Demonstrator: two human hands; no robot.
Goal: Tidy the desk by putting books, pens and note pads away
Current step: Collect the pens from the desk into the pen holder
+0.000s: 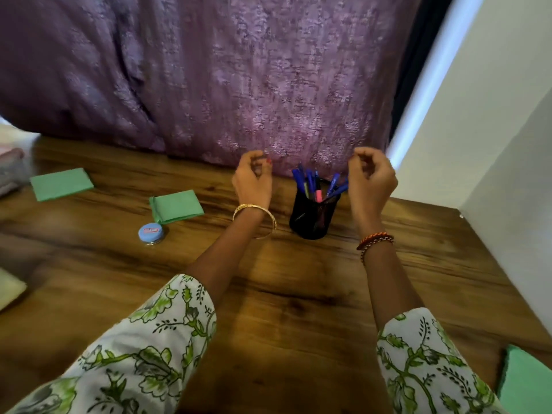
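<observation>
A black mesh cylindrical pen holder (pixel 313 215) stands upright on the brown wood-grain table (pixel 298 294), a little right of the frame's centre. Blue-capped pens (pixel 310 179) and one pink-tipped pen (pixel 318 195) stick up out of it, leaning in different directions.

Both hands are raised above the table on either side of the holder. The left hand (pixel 253 182), with a gold bangle (pixel 254 218) on the wrist, hangs just left of the holder with its fingers loosely curled and nothing in them. The right hand (pixel 372 180), with a red and orange braided thread bracelet (pixel 375 239) on the wrist, is just right of the holder, fingers also loosely curled; it overlaps the tips of the rightmost pens, and whether it touches them cannot be told. Both forearms come from white sleeves printed with green leaves (pixel 149 354).

Left of centre a green rectangular note pad (pixel 177 206) lies flat, with a small round blue tin (pixel 150 232) just in front of it. A second green note pad (pixel 61 183) lies further towards the left edge, and part of a third green pad (pixel 527 383) shows at the lower right corner. A purple patterned cloth (pixel 239 85) fills the upper frame behind the table, and a white wall (pixel 493 115) stands at the right.
</observation>
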